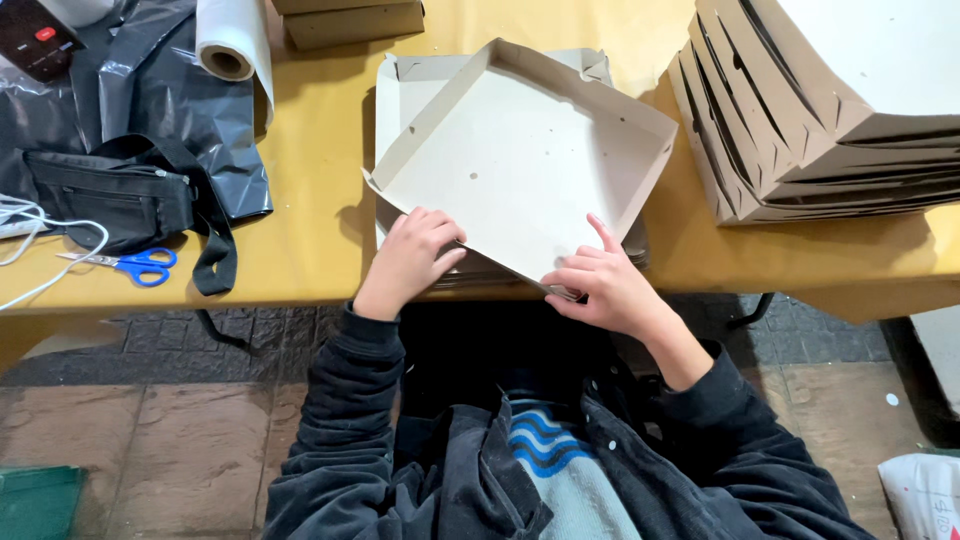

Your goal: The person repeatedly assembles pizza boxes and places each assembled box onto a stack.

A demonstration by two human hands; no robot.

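A shallow grey cardboard box [520, 150], partly folded with three walls raised, lies tilted on a stack of flat box blanks [400, 90] on the yellow table [310, 200]. My left hand [412, 255] presses on the box's near-left edge, fingers curled over the cardboard. My right hand [598, 280] pinches the near edge flap, with the index finger pointing up along the box floor. Both hands sit at the table's front edge.
A tall slanted stack of folded boxes [820, 120] stands at the right. At the left lie a black waist bag [120, 195], blue-handled scissors [135, 265], black plastic sheeting [170, 80], a white roll [235, 45] and a white cable [40, 250].
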